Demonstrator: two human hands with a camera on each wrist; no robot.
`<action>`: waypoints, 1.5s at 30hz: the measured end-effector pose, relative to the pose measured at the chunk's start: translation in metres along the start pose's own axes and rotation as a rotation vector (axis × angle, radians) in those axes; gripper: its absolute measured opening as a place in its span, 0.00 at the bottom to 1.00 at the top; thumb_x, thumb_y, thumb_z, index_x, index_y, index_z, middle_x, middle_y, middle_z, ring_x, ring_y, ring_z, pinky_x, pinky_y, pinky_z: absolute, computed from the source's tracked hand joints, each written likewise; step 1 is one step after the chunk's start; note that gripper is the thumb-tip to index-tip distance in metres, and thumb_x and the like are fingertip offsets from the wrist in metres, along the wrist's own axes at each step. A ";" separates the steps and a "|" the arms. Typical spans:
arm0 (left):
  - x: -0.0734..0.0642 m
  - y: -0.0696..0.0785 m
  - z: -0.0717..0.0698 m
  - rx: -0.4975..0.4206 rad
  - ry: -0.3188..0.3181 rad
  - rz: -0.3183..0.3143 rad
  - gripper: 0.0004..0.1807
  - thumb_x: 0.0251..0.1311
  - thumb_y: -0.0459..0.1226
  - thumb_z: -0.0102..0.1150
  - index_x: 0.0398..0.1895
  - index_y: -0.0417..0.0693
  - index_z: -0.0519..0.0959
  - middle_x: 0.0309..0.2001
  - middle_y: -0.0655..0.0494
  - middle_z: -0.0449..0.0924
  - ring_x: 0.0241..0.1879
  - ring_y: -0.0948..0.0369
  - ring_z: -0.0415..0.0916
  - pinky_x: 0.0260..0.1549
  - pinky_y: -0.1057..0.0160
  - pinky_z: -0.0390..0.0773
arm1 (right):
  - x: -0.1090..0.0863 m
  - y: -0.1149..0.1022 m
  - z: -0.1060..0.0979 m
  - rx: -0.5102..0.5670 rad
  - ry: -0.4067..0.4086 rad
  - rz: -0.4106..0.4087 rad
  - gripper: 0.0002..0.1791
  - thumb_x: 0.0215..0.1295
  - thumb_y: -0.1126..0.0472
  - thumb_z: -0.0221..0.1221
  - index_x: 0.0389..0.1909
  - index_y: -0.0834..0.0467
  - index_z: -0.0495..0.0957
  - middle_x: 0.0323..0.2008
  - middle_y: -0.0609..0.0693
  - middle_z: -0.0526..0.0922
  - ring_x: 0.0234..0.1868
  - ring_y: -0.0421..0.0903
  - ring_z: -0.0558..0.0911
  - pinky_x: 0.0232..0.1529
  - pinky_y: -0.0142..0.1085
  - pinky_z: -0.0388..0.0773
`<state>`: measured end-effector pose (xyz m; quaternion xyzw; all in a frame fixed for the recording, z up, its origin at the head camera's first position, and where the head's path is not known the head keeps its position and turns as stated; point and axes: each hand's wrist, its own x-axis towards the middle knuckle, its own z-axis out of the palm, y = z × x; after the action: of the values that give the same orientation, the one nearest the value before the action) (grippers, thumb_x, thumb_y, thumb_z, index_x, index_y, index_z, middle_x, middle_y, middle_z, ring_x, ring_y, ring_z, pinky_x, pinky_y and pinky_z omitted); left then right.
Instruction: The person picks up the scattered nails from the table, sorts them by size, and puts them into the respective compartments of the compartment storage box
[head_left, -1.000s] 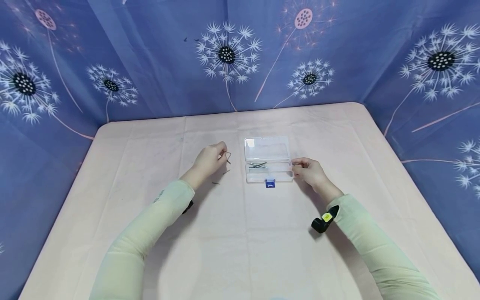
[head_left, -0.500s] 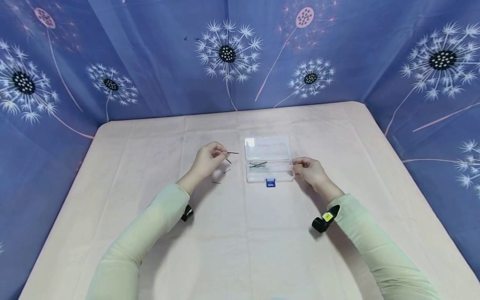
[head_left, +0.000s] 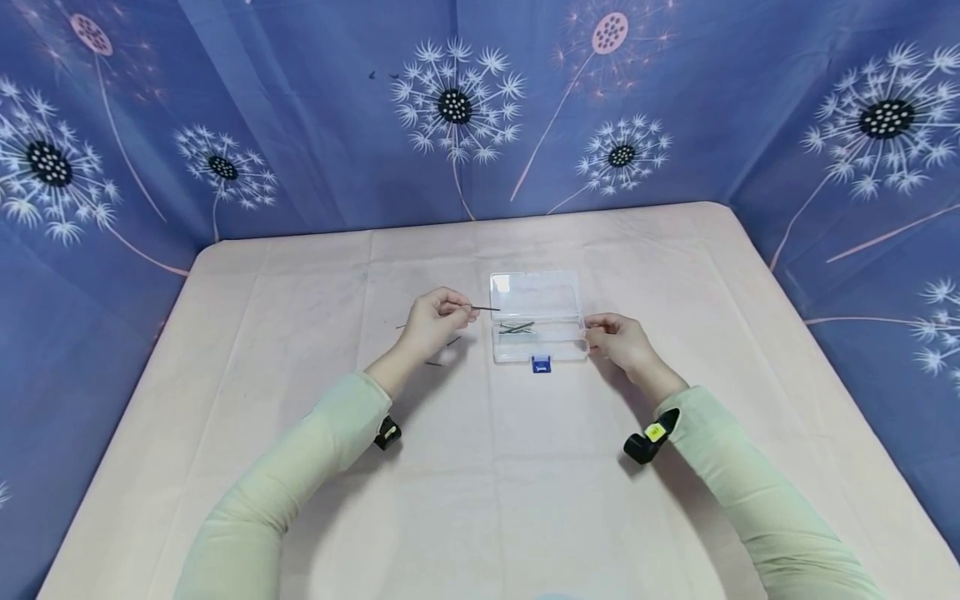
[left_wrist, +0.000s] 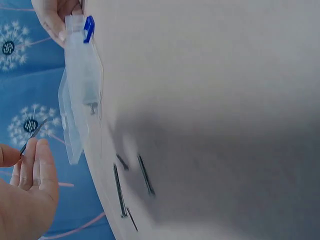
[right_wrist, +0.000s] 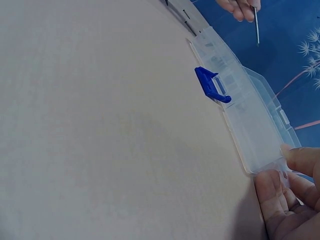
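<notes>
My left hand point(head_left: 437, 321) pinches a thin dark nail point(head_left: 486, 308) between thumb and fingertips, raised above the table at the left edge of a clear plastic box point(head_left: 562, 352). In the right wrist view, the nail point(right_wrist: 257, 27) hangs with its pointed end away from the fingers. The box lies open, its lid point(head_left: 536, 293) folded back and its blue latch point(head_left: 541, 364) facing front. Several nails point(head_left: 517, 328) lie crossed in its left part. At the box's right end my right hand point(head_left: 621, 343) grips the wall, thumb point(right_wrist: 301, 159) on top and fingers outside.
Several loose nails point(left_wrist: 119, 190) of differing lengths lie on the pale tablecloth point(head_left: 495, 500) beneath and beside my left hand. Blue dandelion-print curtains point(head_left: 315, 108) stand behind the table and at both sides.
My left hand has picked up the nail, turned it to point right, and moved right toward the box. The right hand and the box have stayed in place.
</notes>
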<state>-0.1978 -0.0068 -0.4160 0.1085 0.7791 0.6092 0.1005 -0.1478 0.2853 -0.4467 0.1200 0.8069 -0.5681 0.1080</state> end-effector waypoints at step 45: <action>0.020 0.003 0.049 0.073 -0.217 -0.151 0.09 0.62 0.28 0.55 0.44 0.32 0.74 0.39 0.37 0.83 0.33 0.48 0.83 0.31 0.65 0.84 | 0.000 0.002 -0.001 0.009 0.018 -0.007 0.22 0.65 0.66 0.53 0.58 0.72 0.69 0.28 0.41 0.76 0.24 0.32 0.77 0.25 0.21 0.73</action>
<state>-0.2027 0.0448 -0.4254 0.1184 0.7912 0.5558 0.2257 -0.1474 0.2865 -0.4481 0.1230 0.8059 -0.5708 0.0983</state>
